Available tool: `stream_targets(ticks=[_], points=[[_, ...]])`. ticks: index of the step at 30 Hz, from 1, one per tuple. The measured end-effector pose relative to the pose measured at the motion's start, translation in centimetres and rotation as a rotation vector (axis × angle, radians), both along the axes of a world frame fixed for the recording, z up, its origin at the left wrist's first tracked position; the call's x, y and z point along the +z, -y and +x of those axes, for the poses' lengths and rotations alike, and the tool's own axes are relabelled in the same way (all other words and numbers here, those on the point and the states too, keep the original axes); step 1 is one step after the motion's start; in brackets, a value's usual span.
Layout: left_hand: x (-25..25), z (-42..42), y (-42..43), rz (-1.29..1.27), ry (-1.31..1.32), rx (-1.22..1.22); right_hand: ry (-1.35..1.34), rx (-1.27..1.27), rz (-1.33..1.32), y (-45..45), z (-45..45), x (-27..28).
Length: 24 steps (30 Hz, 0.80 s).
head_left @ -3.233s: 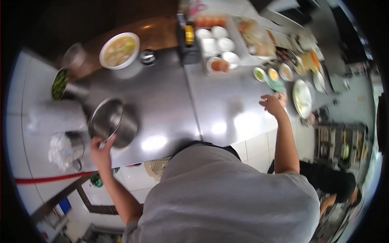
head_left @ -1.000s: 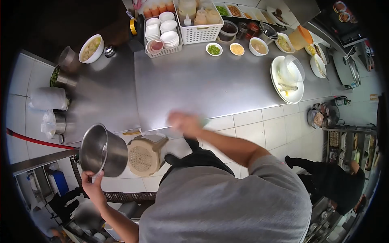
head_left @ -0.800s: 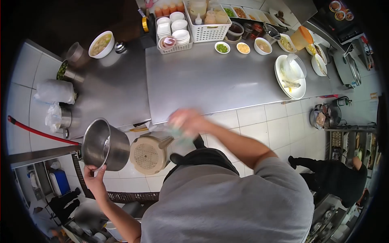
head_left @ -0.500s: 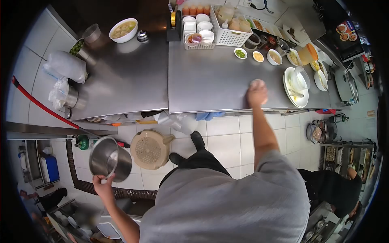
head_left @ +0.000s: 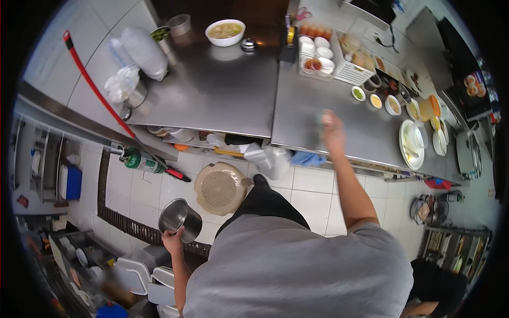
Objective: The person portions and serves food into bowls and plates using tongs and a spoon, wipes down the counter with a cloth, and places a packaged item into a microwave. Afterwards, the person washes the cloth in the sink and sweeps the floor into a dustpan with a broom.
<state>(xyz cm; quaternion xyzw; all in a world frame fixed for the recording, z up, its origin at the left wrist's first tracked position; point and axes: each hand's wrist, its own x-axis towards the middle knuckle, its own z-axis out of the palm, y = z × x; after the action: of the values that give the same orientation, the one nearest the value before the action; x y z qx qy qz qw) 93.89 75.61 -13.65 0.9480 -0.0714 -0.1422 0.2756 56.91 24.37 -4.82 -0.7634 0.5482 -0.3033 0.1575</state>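
Note:
My left hand (head_left: 174,239) grips the rim of a deep metal pot (head_left: 184,218), tilted and held low over the floor, away from the counter. Its inside shows bare metal. Over the steel counter (head_left: 313,95), near its front edge, my right hand (head_left: 331,126) is closed on a pale green cloth (head_left: 321,122), partly blurred by motion. Small bowls of chopped green (head_left: 358,93) and yellow food (head_left: 376,101) stand beyond it to the right. Further right lie stacked white plates (head_left: 409,151) with food scraps and a clear container.
A beige stool (head_left: 220,188) stands on the floor by my legs. Along the back are a soup bowl (head_left: 225,33), a bell (head_left: 248,45) and a white basket (head_left: 353,71). A green cylinder (head_left: 142,161) stands left. Another person (head_left: 437,283) is at lower right.
My right hand has swept from beside my body over the counter, then shifted left along it. The pot has moved from over the counter to over the floor. The view has turned.

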Motion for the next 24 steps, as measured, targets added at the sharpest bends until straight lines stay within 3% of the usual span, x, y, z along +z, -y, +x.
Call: stream_targets(ticks=[2, 5, 7, 10, 13, 16, 17, 19, 21, 24], points=[[-0.8, 0.0, -1.2, 0.044, -0.006, 0.035, -0.036, -0.147, 0.089, 2.5, -4.3, -4.8], [-2.8, 0.1, -1.5, 0.028, 0.002, 0.082, -0.482, -0.579, -0.256, 0.5, 1.5, -9.6], [-1.3, -0.7, 0.2, 0.067, 0.027, 0.100, -0.088, -0.097, -0.129, -2.4, 9.0, -5.9], [-1.7, -0.9, 1.5, 0.009, -0.031, 0.127, -0.266, 0.158, -0.075, -3.6, 21.0, -9.5], [-4.6, 0.3, 1.1, -0.085, -0.167, 0.234, 0.014, 0.478, -0.029, -4.8, 30.8, -11.1], [-3.4, 0.8, 2.8, -0.026, -0.120, 0.223, 0.491, 1.081, 0.443, -9.3, 33.9, -10.5], [-2.8, 0.6, 3.6, 0.006, -0.090, 0.232, 0.526, 1.218, 0.465, -10.4, 33.4, -9.7], [-1.2, 0.8, 4.7, 0.079, -0.023, 0.240, 0.592, 1.165, 0.851, -7.0, 33.6, -9.8], [-1.3, 0.7, 4.9, 0.084, -0.015, 0.304, 0.877, 1.125, 0.416, -1.5, 32.8, -0.8], [-2.3, 0.0, 3.2, 0.192, 0.037, 0.356, 0.010, 0.522, -0.111, 10.8, 29.3, -5.1]])
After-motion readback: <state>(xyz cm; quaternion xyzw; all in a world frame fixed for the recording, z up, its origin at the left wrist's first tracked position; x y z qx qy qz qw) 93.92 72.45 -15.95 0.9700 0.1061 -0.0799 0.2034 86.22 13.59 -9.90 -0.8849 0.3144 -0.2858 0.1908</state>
